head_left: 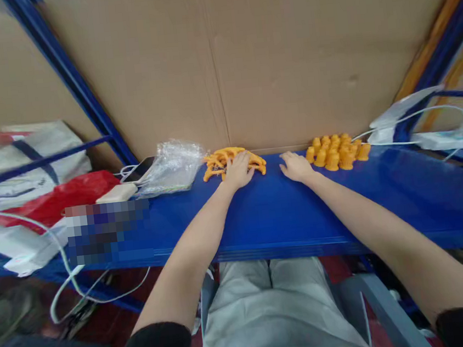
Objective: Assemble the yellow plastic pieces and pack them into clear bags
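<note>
My left hand (239, 171) lies over a small pile of orange curved pieces (214, 167), its fingers spread across them; what its palm covers is hidden. My right hand (296, 167) rests on the blue tabletop (277, 213) with its fingers extended and nothing visible in it. Just to the right of that hand, several orange bell-shaped pieces (332, 154) stand upright in a close group.
Left of the curved pieces lie clear plastic bags (173, 166) and a phone (140, 170). Farther left are a red plastic bag (68, 196), white cables (59, 247) and a cloth bag (35, 155). Cardboard (269, 59) backs the table between blue posts (76, 74).
</note>
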Action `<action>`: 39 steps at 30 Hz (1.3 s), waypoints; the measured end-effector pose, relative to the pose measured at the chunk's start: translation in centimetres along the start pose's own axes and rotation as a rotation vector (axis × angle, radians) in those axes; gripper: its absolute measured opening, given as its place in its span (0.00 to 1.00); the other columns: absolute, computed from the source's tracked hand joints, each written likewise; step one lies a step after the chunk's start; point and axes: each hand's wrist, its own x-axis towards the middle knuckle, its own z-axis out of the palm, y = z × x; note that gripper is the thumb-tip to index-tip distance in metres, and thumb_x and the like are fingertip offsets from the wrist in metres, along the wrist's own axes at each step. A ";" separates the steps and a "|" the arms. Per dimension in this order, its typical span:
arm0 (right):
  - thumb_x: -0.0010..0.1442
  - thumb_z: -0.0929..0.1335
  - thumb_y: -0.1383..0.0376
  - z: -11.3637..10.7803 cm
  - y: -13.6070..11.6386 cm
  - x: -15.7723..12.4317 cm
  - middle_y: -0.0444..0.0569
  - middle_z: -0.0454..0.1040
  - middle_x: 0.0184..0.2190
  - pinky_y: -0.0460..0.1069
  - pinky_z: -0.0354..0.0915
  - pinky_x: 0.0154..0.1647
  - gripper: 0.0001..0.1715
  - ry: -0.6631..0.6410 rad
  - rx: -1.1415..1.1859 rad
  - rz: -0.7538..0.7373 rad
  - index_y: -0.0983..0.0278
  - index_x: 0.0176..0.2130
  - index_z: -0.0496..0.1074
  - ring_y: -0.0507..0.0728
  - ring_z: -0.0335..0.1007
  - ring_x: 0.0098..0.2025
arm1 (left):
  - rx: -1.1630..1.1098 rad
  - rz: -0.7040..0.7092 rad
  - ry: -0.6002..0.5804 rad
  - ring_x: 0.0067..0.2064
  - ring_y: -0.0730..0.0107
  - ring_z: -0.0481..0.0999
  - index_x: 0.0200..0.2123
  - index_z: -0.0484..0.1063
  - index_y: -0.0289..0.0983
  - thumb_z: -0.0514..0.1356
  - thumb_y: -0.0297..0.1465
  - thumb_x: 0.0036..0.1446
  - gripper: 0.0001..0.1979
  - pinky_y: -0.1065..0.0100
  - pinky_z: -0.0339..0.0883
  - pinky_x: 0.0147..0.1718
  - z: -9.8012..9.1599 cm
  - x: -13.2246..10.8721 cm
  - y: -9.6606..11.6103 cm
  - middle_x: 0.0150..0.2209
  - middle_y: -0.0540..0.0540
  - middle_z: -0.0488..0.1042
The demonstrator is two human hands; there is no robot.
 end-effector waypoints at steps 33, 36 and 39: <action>0.71 0.56 0.60 0.9 1.7 1.2 0.63 0.65 0.64 0.57 0.59 0.64 0.29 -0.242 0.055 -0.048 0.71 0.64 0.65 0.65 0.61 0.66 | -0.101 -0.043 -0.062 0.69 0.59 0.59 0.65 0.62 0.32 0.56 0.31 0.61 0.29 0.62 0.53 0.67 0.9 1.3 -1.8 0.67 0.40 0.62; 0.71 0.56 0.60 0.9 1.6 1.2 0.62 0.64 0.64 0.57 0.59 0.64 0.29 -0.246 0.053 -0.046 0.71 0.64 0.65 0.65 0.60 0.66 | -0.112 -0.038 -0.049 0.69 0.58 0.60 0.65 0.63 0.34 0.56 0.32 0.60 0.29 0.61 0.54 0.67 1.3 1.4 -2.2 0.67 0.40 0.63; 0.71 0.56 0.60 0.9 1.6 1.2 0.63 0.64 0.64 0.57 0.58 0.65 0.30 -0.247 0.060 -0.043 0.72 0.65 0.64 0.65 0.60 0.66 | -0.112 -0.038 -0.038 0.68 0.58 0.60 0.64 0.63 0.35 0.56 0.32 0.60 0.29 0.61 0.55 0.67 1.4 1.4 -2.3 0.66 0.41 0.63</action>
